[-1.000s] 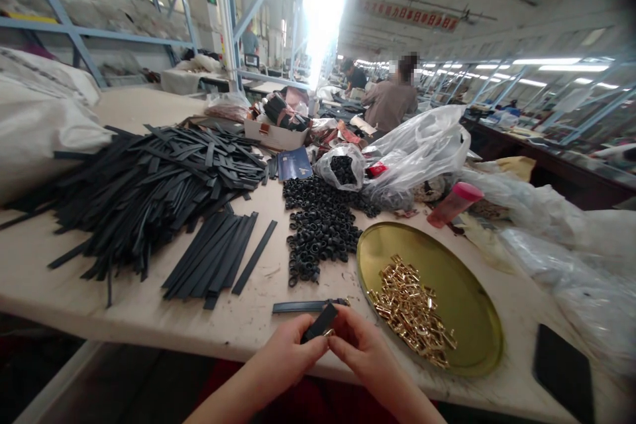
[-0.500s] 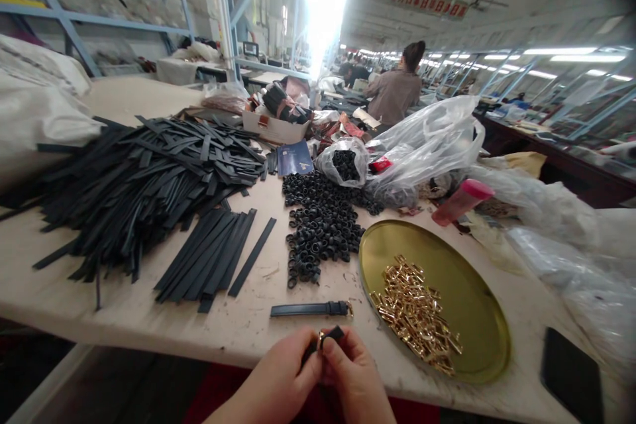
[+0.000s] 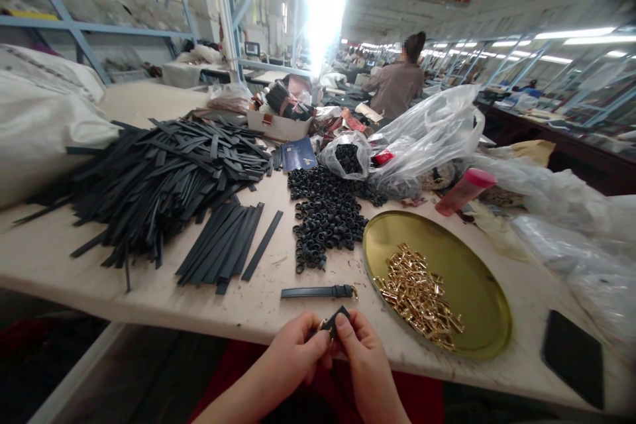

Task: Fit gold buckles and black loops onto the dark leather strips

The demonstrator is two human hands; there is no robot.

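Note:
At the table's front edge, my left hand (image 3: 298, 348) pinches a dark strap (image 3: 338, 319) near a small gold buckle. My right hand (image 3: 360, 341) grips the same strap, its thumb pressed on top near the raised end. Most of the strap's lower part is hidden between the hands. Just beyond them lies a strap with a gold buckle (image 3: 318, 292), flat on the table. To the right, gold buckles (image 3: 422, 295) are heaped on a round gold tray (image 3: 477, 291). Small black loops (image 3: 328, 212) form a pile behind the flat strap.
A large heap of black strips (image 3: 163, 179) covers the left, with a smaller row (image 3: 221, 245) nearer. A black phone-like slab (image 3: 572, 358) lies at right. Behind are a pink-lidded container (image 3: 467, 191), plastic bags (image 3: 422, 139) and a person (image 3: 397, 83) facing away.
The view has shifted slightly, so the table items appear higher and a little to the right. Both hands still hold the strap, whose end now points up more.

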